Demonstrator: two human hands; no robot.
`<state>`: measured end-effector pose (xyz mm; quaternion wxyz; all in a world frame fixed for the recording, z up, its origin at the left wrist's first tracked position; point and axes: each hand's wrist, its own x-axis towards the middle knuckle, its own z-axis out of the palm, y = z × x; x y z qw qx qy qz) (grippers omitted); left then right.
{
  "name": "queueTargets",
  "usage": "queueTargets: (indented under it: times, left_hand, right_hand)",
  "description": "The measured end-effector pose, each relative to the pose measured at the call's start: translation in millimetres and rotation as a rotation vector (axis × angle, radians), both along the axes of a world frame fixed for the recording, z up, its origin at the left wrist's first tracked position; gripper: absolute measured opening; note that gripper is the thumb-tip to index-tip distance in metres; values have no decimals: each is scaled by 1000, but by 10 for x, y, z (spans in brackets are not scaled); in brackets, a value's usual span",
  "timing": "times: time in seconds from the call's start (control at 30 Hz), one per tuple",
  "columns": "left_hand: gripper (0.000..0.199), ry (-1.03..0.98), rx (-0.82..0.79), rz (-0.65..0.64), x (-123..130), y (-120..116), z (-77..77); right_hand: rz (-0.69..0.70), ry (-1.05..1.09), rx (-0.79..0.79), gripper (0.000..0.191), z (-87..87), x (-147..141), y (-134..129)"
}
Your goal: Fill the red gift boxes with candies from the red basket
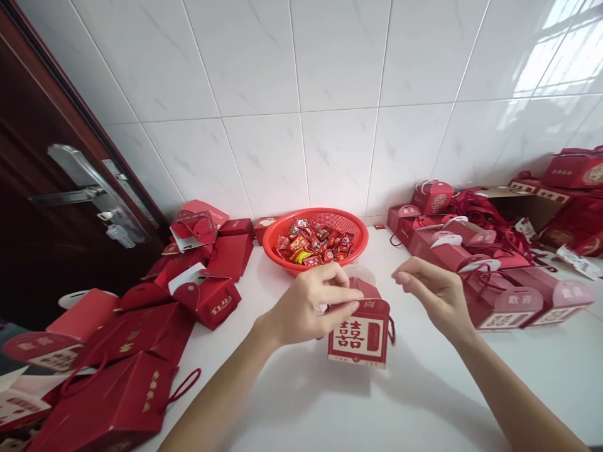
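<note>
My left hand (315,304) is closed around the top of a small red gift box (357,336), its fingers over the upper flap. The box stands upright on the white table, with a cream panel and red double-happiness characters facing me. A dark red cord (392,331) hangs at its right side. To the right of the box, my right hand (433,298) hovers apart from it, thumb and index fingertips drawn together; nothing shows between them. Behind the box sits a red plastic basket (269,242) holding many wrapped candies (320,242).
Red gift boxes (141,389) with cord handles crowd the left side. More boxes (504,301) stand in rows at the right, near dark red ribbons or cords (511,235) and an open cardboard box (504,199). A tiled wall (339,144) rises behind; a dark door (42,251) is at left.
</note>
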<state>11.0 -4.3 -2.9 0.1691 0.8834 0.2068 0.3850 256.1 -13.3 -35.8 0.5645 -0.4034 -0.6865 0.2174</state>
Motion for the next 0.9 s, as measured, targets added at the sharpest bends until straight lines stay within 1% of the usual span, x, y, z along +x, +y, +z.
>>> queueTargets:
  times: [0.1,0.17,0.27,0.33,0.37,0.47,0.53,0.6,0.67,0.73,0.83,0.9]
  left_hand:
    - [25,163,131,18,43,-6,-108]
    - [28,295,151,39,46,-22,-126]
    - [25,451,57,42,38,-42,-99]
    - [19,488,-54,16,35,-42,-73]
    - [19,485,-117,-6,36,-39,-62]
    - [34,446,-262,-56,47,-18,-43]
    - [37,453,-283,-50,54,2,-33]
    - [32,486,-258,-7,50,27,-21]
    - [30,511,-228,42,34,57,-8]
    - [31,509,-205,81,14,89,1]
    - [33,477,-167,118,-7,139,-1]
    - [34,469,-148,120,-14,171,-13]
  right_hand:
    - [202,-271,-37,26,71,-20,59]
    - [283,-399,-29,27,67,-66,123]
    - [298,-558,-14,25,7,-150,196]
    - [307,-640,-26,23,-50,-198,214]
    - [319,-666,-34,22,-80,-219,215]
    - [363,-720,-16,17,-162,-266,205]
    - [386,-763,11,16,-199,-286,196]
    - [401,-816,34,15,-216,-298,187]
    - [386,-868,52,17,-221,-301,176]
    - [352,-914,62,24,-221,-301,163]
    - [315,-960,66,49,-212,-305,146]
    - [313,-983,61,58,-196,-316,135]
